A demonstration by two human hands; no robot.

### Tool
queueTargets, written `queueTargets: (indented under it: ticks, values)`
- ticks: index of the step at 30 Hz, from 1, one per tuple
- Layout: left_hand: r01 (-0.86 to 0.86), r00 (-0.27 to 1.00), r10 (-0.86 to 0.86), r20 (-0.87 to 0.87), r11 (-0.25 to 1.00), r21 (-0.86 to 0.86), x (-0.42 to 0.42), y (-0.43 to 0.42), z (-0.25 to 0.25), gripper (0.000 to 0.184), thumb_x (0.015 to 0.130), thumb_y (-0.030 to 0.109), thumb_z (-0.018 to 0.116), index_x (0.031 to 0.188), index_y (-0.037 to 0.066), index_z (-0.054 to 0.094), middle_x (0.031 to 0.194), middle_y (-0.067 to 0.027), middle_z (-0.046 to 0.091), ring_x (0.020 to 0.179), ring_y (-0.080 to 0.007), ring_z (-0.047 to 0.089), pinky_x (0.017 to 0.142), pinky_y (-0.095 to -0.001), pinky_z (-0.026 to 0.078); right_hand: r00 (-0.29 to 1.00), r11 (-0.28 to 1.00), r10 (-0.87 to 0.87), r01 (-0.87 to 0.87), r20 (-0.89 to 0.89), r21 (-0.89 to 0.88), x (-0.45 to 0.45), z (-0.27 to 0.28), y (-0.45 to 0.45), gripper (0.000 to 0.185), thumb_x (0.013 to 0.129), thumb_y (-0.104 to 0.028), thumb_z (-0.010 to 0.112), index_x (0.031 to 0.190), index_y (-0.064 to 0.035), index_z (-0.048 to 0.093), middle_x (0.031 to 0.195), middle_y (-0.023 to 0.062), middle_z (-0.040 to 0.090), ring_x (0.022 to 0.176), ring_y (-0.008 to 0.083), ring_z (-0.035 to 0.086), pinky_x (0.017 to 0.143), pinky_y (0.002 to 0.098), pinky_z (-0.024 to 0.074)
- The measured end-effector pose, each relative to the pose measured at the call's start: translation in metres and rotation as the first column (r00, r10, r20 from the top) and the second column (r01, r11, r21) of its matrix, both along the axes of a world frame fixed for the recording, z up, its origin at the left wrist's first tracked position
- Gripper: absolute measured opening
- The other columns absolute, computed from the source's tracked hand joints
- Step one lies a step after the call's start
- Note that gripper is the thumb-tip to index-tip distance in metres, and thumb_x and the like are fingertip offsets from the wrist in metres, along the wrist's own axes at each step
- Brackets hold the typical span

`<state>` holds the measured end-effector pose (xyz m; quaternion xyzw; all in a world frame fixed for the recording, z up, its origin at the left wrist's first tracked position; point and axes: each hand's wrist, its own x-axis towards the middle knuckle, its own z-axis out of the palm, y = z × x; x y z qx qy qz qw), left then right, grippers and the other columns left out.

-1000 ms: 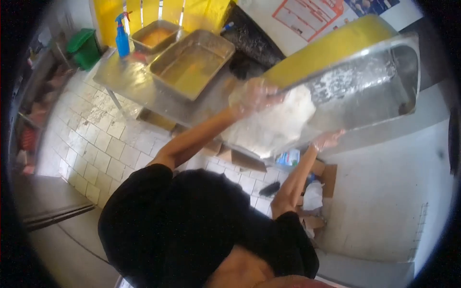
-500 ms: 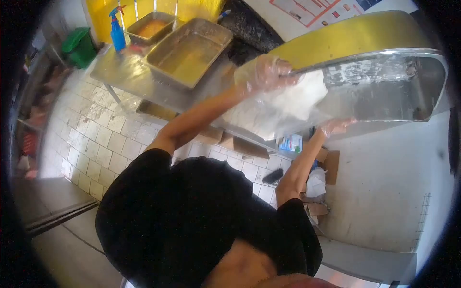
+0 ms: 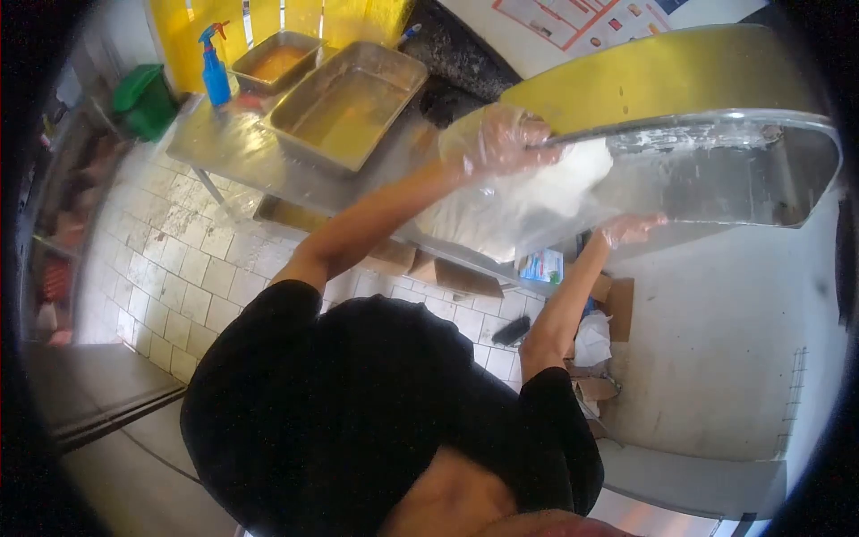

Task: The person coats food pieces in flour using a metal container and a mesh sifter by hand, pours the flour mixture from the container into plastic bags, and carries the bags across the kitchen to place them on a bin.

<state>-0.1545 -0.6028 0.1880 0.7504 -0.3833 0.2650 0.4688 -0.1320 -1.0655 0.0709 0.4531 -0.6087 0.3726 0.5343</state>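
A large, deep metal pan (image 3: 662, 76) is tipped on its side, its mouth towards me and the left. Its inner walls carry white smears. My left hand (image 3: 514, 141), in a clear plastic glove, is closed on the pan's rim at the near left corner. Along the lower rim, the gloved fingers of my right hand (image 3: 633, 228) grip the pan too. A smooth white mass (image 3: 580, 179) lies at the mouth beside my left hand. Below it, more white material shows in a clear plastic bag or sheet (image 3: 483, 215) over the table; what exactly it is, I cannot tell.
On the steel table (image 3: 224, 148) stand a big metal tray (image 3: 349, 107), a smaller pan with orange contents (image 3: 277, 63) and a blue spray bottle (image 3: 216, 76). Cardboard boxes (image 3: 461, 276) sit underneath. A green bin (image 3: 146, 100) is at the left, a white wall (image 3: 716, 331) at the right.
The view has shifted slightly. Both hands keep their grip on the tilted pan, and the white mass at its mouth looks nearly the same.
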Motion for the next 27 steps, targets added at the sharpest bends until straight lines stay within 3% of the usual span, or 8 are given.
queueTargets:
  ticks: [1,3,7,9,16,19,22,27]
  values:
    - [0.003,1.0,-0.003,-0.001,1.0,0.004,0.008,-0.006,-0.009,0.028,0.077,0.038,0.068,0.097,0.019,0.068,0.086,-0.0039,0.066,0.078,-0.0212,0.062,0.07,-0.0322,0.049,0.903,0.86,-0.428,0.39,-0.047,-0.33,0.011,-0.012,-0.02,0.053,0.092,-0.003,0.042,0.141,0.0014,0.023,0.146,0.0158,0.03,0.131,0.0229,0.036,0.103,0.0312,0.0347]
    - [0.03,0.972,0.022,0.232,0.976,-0.216,0.021,-0.024,-0.023,0.026,0.077,0.037,0.068,0.096,0.02,0.068,0.085,-0.003,0.065,0.078,-0.0226,0.062,0.069,-0.033,0.048,0.925,0.865,-0.38,0.351,-0.011,-0.359,0.022,-0.02,-0.037,0.054,0.091,-0.008,0.045,0.14,0.0021,0.026,0.147,0.0157,0.026,0.134,0.0249,0.031,0.105,0.0345,0.032]
    - [-0.091,0.839,0.153,0.523,0.986,-0.143,0.018,-0.016,-0.013,0.02,0.077,0.033,0.069,0.092,0.018,0.068,0.082,-0.0021,0.063,0.075,-0.0231,0.061,0.066,-0.034,0.047,0.971,0.908,-0.233,0.199,-0.049,-0.369,0.025,-0.02,-0.042,0.057,0.089,-0.016,0.052,0.138,0.0022,0.033,0.15,0.0164,0.019,0.138,0.0293,0.022,0.105,0.0389,0.0308]
    - [0.083,0.957,-0.04,0.286,0.987,-0.14,0.011,-0.005,0.005,0.018,0.079,0.032,0.067,0.086,0.015,0.067,0.078,-0.0049,0.061,0.072,-0.0258,0.06,0.062,-0.036,0.046,0.982,0.928,-0.176,0.144,-0.063,-0.344,0.031,-0.021,-0.038,0.058,0.087,-0.019,0.054,0.137,0.0028,0.035,0.15,0.0176,0.016,0.138,0.0309,0.02,0.103,0.0389,0.0326]
    - [0.046,0.87,-0.001,0.493,0.996,-0.079,0.019,0.004,0.005,0.022,0.079,0.034,0.066,0.08,0.011,0.065,0.073,-0.0083,0.058,0.064,-0.0284,0.059,0.055,-0.0385,0.045,0.996,0.971,-0.076,0.065,-0.039,-0.23,0.052,-0.035,-0.054,0.053,0.09,-0.013,0.048,0.137,0.0048,0.033,0.151,0.0186,0.015,0.138,0.0289,0.023,0.095,0.0363,0.0387]
    - [0.06,0.903,-0.016,0.429,0.994,-0.089,0.014,0.003,0.007,0.023,0.078,0.035,0.066,0.082,0.012,0.065,0.074,-0.0076,0.059,0.066,-0.0284,0.059,0.057,-0.0381,0.046,0.953,0.891,-0.297,0.302,0.068,-0.339,0.036,-0.015,-0.013,0.051,0.09,-0.009,0.046,0.138,0.0024,0.034,0.151,0.0183,0.015,0.139,0.0288,0.019,0.093,0.0358,0.0401]
    - [-0.049,0.893,0.081,0.444,0.995,-0.082,0.011,-0.002,-0.001,0.026,0.078,0.038,0.067,0.085,0.013,0.066,0.078,-0.0054,0.062,0.067,-0.0262,0.06,0.059,-0.036,0.048,0.962,0.954,-0.26,0.243,-0.085,-0.173,0.019,-0.002,0.008,0.052,0.091,-0.009,0.045,0.14,-0.002,0.032,0.151,0.0169,0.013,0.135,0.0288,0.029,0.089,0.035,0.0422]
    - [-0.002,0.992,0.013,0.124,0.997,-0.083,0.012,-0.011,-0.019,0.032,0.077,0.044,0.068,0.089,0.014,0.068,0.087,-0.0029,0.066,0.08,-0.0194,0.063,0.071,-0.0337,0.05,0.889,0.888,0.447,-0.455,0.102,0.066,0.005,0.006,0.022,0.048,0.092,-0.015,0.045,0.137,-0.0019,0.035,0.13,0.024,0.039,0.117,0.0349,0.046,0.086,0.0399,0.0456]
